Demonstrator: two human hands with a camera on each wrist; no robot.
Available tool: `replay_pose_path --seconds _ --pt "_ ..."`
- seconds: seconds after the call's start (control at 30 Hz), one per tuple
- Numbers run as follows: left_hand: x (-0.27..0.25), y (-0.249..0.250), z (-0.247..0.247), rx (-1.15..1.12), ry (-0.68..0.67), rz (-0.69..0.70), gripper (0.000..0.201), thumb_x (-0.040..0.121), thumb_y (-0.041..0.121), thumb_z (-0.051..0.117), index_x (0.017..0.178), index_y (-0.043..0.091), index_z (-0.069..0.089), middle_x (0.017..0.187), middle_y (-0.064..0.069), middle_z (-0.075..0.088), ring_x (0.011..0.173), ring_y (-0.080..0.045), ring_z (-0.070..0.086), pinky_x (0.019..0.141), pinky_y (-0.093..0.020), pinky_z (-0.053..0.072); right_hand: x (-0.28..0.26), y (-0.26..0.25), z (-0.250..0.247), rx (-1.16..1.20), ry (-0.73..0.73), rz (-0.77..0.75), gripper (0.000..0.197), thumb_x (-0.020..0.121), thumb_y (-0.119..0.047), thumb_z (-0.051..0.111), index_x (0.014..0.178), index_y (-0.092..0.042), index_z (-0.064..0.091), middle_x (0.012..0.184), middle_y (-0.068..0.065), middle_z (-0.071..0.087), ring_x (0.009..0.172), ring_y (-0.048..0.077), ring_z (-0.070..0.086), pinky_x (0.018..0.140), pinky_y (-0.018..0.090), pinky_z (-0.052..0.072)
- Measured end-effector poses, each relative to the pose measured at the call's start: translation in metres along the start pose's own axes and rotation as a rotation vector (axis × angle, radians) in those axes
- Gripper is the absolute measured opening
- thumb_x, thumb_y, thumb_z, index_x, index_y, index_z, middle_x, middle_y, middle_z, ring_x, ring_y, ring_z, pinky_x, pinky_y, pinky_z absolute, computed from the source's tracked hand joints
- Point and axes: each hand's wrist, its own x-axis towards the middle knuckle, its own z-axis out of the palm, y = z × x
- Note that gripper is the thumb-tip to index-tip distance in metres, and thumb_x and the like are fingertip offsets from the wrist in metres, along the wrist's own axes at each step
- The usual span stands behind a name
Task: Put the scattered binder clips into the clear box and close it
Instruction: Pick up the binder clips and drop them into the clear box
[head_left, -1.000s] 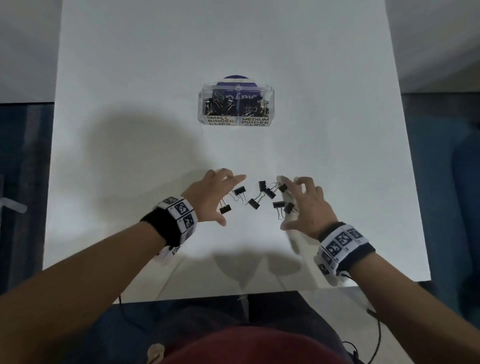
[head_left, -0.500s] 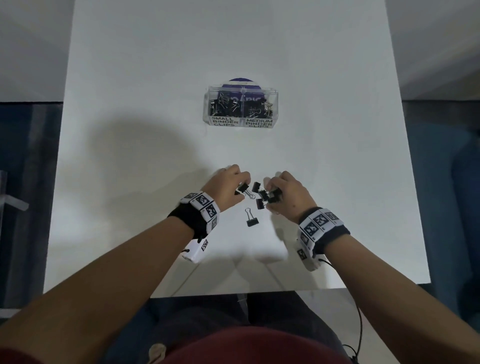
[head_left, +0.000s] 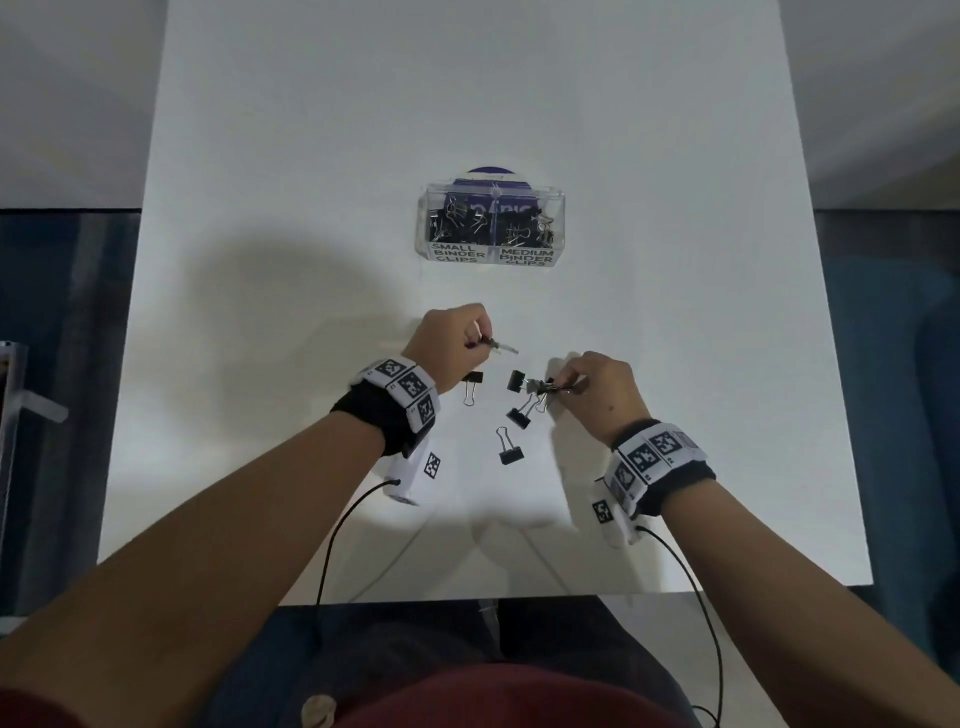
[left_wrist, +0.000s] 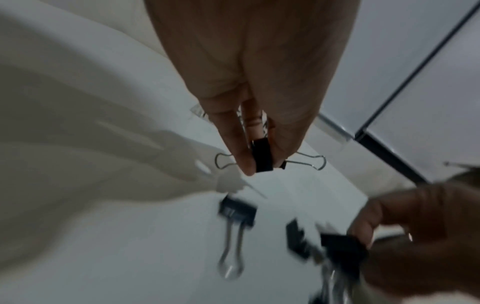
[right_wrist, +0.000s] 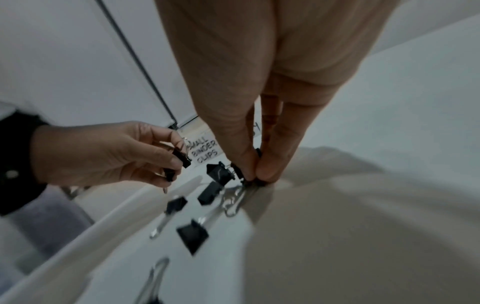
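Both hands pinch clips, left hand (head_left: 451, 340) one, right hand (head_left: 597, 387) seemingly several; the box (head_left: 491, 224) lies straight beyond them, nearer the left

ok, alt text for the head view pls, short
Seen from above, a person's left hand and right hand each pinch black binder clips just above a white table. Three loose clips lie between the hands. Farther back sits a clear box holding clips, labelled small and medium binder clips.
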Motion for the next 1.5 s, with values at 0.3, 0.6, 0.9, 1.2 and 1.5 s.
replay_pose_path --seconds 0.3,0.6,0.9,1.2,1.5 --pt "0.088 0.052 -0.032 -0.030 0.189 -0.057 0.011 0.081 0.013 0.069 0.086 0.013 0.059 0.073 0.005 0.058 0.066 -0.012 0.055 0.066 -0.025 0.050 0.054 -0.057 -0.058 0.269 0.232 0.017 0.006 0.078 -0.005 0.070 0.079 -0.011 0.068 0.080 0.003 0.069 0.074 0.020 0.068 0.069 0.025 0.057" --pt "0.119 0.065 -0.032 0.007 0.195 -0.111 0.020 0.075 0.017 0.072 0.093 0.010 0.064 0.089 -0.005 0.067 0.086 -0.021 0.065 0.088 -0.033 0.052 0.123 -0.102 -0.065 -0.038 0.264 -0.018 0.018 0.078 -0.014 0.065 0.096 -0.011 0.068 0.098 0.010 0.069 0.087 0.027 0.065 0.078 0.040 0.056" --pt "-0.013 -0.005 0.001 0.327 -0.143 -0.048 0.029 0.080 0.028 0.069 0.106 0.017 0.062 0.108 -0.005 0.054 0.091 -0.021 0.057 0.081 -0.031 0.047 0.025 -0.020 -0.034 -0.281 -0.238 -0.335 0.042 0.074 0.004 0.057 0.104 -0.024 0.066 0.114 -0.002 0.060 0.099 0.018 0.056 0.086 0.035 0.051" --pt "-0.027 -0.016 0.035 0.187 0.004 -0.135 0.010 0.077 0.010 0.066 0.077 0.007 0.057 0.091 -0.002 0.044 0.074 -0.024 0.054 0.065 -0.024 0.038 -0.001 0.018 0.001 -0.241 -0.032 -0.422 0.019 0.075 0.003 0.064 0.089 -0.010 0.065 0.089 0.006 0.061 0.076 0.030 0.055 0.064 0.043 0.053" --pt "-0.008 -0.006 0.021 -0.237 0.131 -0.360 0.019 0.079 0.000 0.040 0.074 0.016 0.050 0.073 -0.004 0.067 0.063 -0.020 0.055 0.055 -0.023 0.043 -0.015 0.023 -0.015 1.137 -0.017 0.392 0.038 0.071 0.004 0.035 0.095 0.009 0.065 0.076 0.019 0.054 0.073 0.034 0.055 0.078 0.048 0.055"
